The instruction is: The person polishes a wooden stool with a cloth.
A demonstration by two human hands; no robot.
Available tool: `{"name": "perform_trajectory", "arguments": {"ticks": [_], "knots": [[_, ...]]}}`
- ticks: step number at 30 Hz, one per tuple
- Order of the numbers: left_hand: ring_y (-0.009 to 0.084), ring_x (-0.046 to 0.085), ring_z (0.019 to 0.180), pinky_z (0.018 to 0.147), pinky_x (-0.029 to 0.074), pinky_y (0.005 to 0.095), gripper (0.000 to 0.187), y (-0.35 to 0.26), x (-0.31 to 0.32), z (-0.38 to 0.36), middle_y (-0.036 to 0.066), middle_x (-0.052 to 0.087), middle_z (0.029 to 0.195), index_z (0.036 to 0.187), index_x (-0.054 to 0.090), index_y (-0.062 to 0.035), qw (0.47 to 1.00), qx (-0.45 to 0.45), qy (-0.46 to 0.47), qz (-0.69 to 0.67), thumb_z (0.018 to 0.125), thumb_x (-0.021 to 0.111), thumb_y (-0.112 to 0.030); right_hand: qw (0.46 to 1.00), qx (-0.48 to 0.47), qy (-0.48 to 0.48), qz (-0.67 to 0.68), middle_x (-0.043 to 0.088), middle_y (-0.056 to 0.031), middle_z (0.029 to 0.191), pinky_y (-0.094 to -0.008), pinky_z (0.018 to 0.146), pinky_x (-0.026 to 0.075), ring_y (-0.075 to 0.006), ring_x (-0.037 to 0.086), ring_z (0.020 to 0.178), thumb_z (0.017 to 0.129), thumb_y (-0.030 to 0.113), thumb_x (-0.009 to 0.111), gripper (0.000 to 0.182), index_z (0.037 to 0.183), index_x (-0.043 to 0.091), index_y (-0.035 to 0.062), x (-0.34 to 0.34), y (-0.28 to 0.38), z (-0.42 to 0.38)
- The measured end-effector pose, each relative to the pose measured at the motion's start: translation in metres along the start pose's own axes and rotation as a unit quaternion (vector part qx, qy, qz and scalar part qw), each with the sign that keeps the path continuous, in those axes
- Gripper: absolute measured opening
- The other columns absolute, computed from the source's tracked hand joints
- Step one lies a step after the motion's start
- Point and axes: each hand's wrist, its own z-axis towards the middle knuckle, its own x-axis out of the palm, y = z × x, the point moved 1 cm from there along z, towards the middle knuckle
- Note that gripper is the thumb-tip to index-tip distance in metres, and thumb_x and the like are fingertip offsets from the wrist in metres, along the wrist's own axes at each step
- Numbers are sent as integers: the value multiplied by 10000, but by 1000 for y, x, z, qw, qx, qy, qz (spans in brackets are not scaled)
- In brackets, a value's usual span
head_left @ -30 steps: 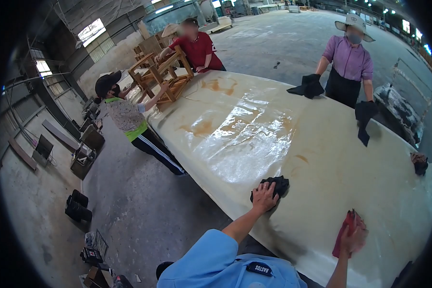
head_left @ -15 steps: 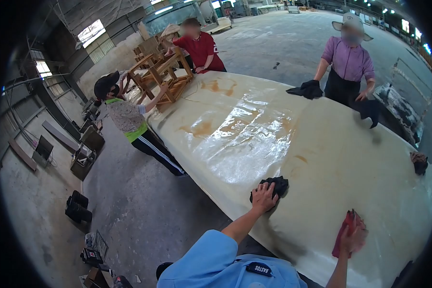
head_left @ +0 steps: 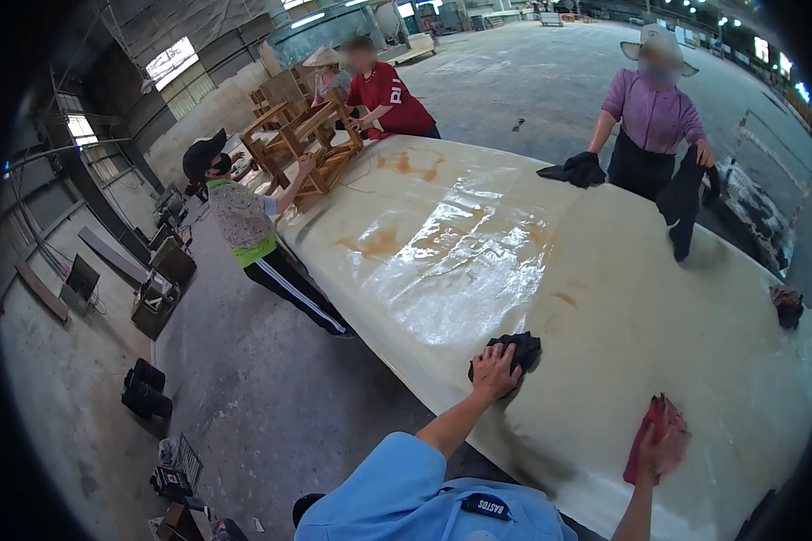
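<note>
Low in the view, my left hand [head_left: 494,373] presses a bunched black rag [head_left: 525,348] onto the glossy cream sheet over the table [head_left: 595,334]. Its fingers curl over the near side of the rag. Farther right, my right hand [head_left: 666,451] grips a red rag [head_left: 645,444] against the same surface, with part of the cloth showing beside the thumb. Yellow-brown stains [head_left: 408,164] and wet-looking shiny patches mark the sheet.
A person in purple [head_left: 654,113] at the far side holds a dark cloth [head_left: 681,200]; another black cloth [head_left: 577,169] lies nearby. Several people stand around wooden frames [head_left: 302,144] at the far end. A brown-black rag [head_left: 788,307] lies on the right edge.
The person in purple has raised the dark cloth, which hangs lower over the table. The person in red has turned toward the wooden frames. My hands have hardly moved.
</note>
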Motion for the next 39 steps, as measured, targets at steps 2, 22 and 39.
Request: {"name": "perform_trajectory", "arguments": {"ticks": [2,22,39], "knots": [[259,489,1142,852,403,457,575,0,0,0,87,529,1213,1312,523,-164,1000,-1,3,-1,809,625,-424,1000,-7,-5,2,521,-150,1303,-536,968,383,-375,440,1243,822,306,653,459,1179,527,47,-5,3,0],[254,662,793,718,527,351,344,38,-9,0,118,677,907,1098,626,14,767,-256,102,-580,937,523,-271,1000,-9,9,16,537,-178,1188,-483,914,462,-380,488,1161,782,251,719,399,1067,528,48,-23,9,-3],[204,654,794,671,546,319,542,15,-223,-76,130,657,1025,1244,542,6,556,-214,95,-798,952,493,-448,428,277,118,852,624,-137,1151,-430,839,560,-288,630,1023,920,366,544,572,1370,432,30,-90,64,-20]]}}
